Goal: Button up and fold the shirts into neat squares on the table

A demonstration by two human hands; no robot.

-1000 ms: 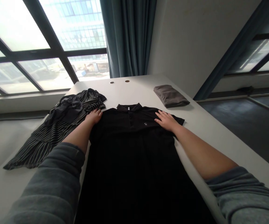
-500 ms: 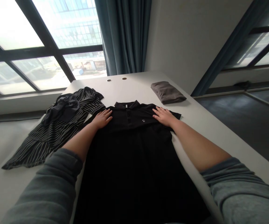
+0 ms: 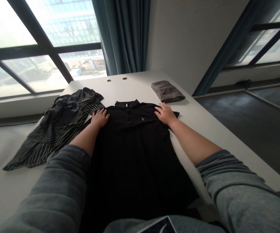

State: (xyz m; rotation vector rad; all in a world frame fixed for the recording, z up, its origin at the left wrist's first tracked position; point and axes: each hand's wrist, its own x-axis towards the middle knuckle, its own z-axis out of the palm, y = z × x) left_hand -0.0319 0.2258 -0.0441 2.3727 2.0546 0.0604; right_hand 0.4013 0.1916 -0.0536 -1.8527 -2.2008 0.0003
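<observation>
A black polo shirt [image 3: 135,155] lies flat and face up on the white table [image 3: 132,87], its collar pointing away from me. My left hand [image 3: 99,118] rests palm down on the shirt's left shoulder, holding nothing. My right hand [image 3: 164,114] lies open on the opposite shoulder, close to the short sleeve. Left of the polo, a crumpled black-and-white striped shirt [image 3: 57,129] lies bunched up, almost touching my left hand. A folded grey cloth [image 3: 167,91] sits farther back, beyond my right hand.
Two round holes [image 3: 117,79] mark the table's far end. The table's right edge runs close past my right arm. A dark printed card [image 3: 158,227] shows at the bottom of the view, in front of my body. Windows and a teal curtain [image 3: 121,32] stand behind.
My view has drifted up and back, bringing my body into the bottom of the frame. Both hands remain on the polo's shoulders, and the shirts and grey cloth stay in place.
</observation>
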